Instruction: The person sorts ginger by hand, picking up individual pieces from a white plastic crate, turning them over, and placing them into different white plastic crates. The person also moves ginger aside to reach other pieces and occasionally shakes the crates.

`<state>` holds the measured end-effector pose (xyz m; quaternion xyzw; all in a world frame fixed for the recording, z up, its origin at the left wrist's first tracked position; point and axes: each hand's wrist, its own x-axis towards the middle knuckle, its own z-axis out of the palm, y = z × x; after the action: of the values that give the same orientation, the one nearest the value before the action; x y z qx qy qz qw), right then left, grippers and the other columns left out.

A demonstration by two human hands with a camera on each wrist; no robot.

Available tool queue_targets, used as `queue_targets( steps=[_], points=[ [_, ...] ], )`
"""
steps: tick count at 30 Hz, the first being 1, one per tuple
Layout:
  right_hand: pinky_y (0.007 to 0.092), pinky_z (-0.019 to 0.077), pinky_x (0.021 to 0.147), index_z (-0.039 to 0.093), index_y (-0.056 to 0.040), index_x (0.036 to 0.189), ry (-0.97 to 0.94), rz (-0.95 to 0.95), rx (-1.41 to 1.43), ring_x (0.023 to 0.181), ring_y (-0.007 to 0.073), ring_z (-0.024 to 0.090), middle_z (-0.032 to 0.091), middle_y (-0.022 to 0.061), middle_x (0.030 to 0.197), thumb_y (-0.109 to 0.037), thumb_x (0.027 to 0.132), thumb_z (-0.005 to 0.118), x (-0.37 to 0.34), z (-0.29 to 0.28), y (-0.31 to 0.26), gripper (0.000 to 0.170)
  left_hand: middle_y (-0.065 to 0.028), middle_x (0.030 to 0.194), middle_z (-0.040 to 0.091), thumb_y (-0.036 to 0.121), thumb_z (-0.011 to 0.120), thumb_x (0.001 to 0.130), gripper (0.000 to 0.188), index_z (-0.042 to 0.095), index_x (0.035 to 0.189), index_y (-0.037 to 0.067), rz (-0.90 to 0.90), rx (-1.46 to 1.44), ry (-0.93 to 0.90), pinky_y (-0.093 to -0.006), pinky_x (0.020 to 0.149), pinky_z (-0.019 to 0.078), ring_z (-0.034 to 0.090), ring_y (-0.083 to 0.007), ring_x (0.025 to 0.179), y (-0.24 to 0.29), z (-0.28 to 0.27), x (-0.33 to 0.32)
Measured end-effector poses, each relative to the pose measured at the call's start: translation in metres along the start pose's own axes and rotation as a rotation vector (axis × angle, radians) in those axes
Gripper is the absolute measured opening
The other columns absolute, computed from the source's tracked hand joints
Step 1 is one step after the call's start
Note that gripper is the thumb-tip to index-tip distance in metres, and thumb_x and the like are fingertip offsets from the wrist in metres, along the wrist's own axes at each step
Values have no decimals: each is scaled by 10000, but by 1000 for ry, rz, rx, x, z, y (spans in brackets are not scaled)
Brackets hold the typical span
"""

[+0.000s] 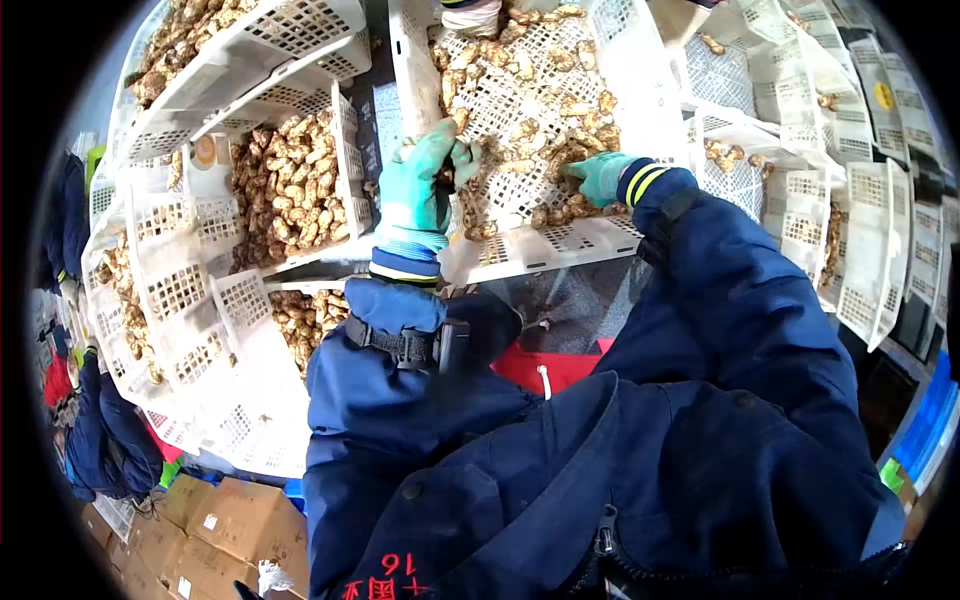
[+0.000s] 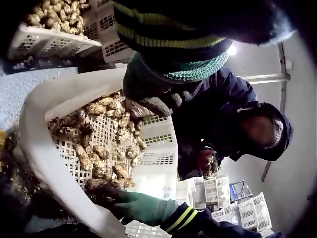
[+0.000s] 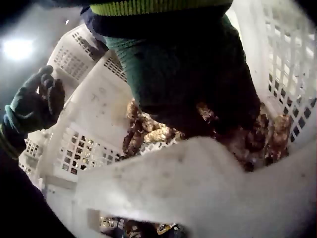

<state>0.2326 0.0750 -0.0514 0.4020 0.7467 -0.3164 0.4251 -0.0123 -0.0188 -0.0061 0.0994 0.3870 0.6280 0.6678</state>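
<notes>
Crate (image 1: 645, 95): white plastic, perforated, open-topped.
Pieces (image 1: 574, 107): tan and brown, knobby; scattered unevenly over crate floor, some clumped.

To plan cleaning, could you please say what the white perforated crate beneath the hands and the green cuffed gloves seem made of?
White perforated crate: probably moulded plastic, smooth, given its regular grid openings. Green cuffed gloves: apparently matte knit fabric, from cuff ribbing; coating unclear.

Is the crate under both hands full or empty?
Neither; the crate is partly filled: brown knobbly pieces lie scattered, with bare white lattice floor showing between them.
</notes>
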Motion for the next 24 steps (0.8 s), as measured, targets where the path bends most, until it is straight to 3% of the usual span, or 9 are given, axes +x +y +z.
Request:
queue_targets(
  steps=[4,6,11,14,15,19,22,23,24],
  points=[
    [425,467,929,560,-113,1253,166,74,83,1091,315,587,590,166,1219,-173,806,568,-4,-11,5,451,-60,714,526,157,542,935,195,601,931,-29,-102,110,-57,-282,581,447,511,-164,645,-3,13,-7],
    [335,492,894,556,-97,1206,388,-478,-491,1048,248,584,587,78,1183,-158,787,607,-9,-12,33,427,-52,730,508,157,547,927,317,574,1140,-76,-88,273,-72,-264,562,433,485,-151,623,0,21,-12],
    [348,533,790,593,-68,995,717,-473,-447,900,267,637,638,92,927,-76,815,580,-55,-25,47,180,-77,944,613,145,556,922,344,557,1197,-64,-45,275,-120,-306,686,533,593,-184,783,-9,22,-13],
    [355,527,771,604,-69,974,597,-242,-214,874,296,637,641,103,918,-70,788,581,-64,-22,41,187,-103,1014,627,154,571,917,342,568,1185,-58,-17,328,-107,-310,725,552,620,-184,847,-15,19,-11],
    [382,503,753,612,-131,1057,618,-277,-47,783,299,622,651,115,867,-192,883,436,-50,-10,46,255,-101,1000,627,148,573,916,335,572,1182,-55,-28,309,-109,-308,720,551,620,-179,845,-17,17,-9],
    [384,507,704,543,-221,1263,292,-105,280,737,270,644,658,140,824,-186,828,475,-64,-8,18,441,-95,963,624,137,575,917,313,584,1169,-50,-25,327,-97,-298,714,548,618,-168,840,-18,20,-9],
    [424,476,881,516,-181,1306,97,-24,70,1014,327,621,653,160,1089,-251,801,514,-49,-12,3,510,-91,990,629,145,575,921,310,587,1165,-44,-7,315,-87,-300,723,548,619,-168,844,-19,17,-7],
    [415,506,739,502,-251,1329,84,-29,111,824,299,655,680,131,911,-158,775,503,-37,-2,5,562,-88,1011,635,151,579,920,313,587,1170,-37,11,298,-83,-306,728,548,622,-169,843,-18,18,-8],
    [422,493,824,531,-230,1311,61,-94,26,934,305,644,675,133,1016,-149,765,525,-25,5,5,552,-88,1016,637,151,578,920,314,586,1173,-35,2,303,-76,-308,729,548,623,-170,841,-16,18,-7]
  ],
)
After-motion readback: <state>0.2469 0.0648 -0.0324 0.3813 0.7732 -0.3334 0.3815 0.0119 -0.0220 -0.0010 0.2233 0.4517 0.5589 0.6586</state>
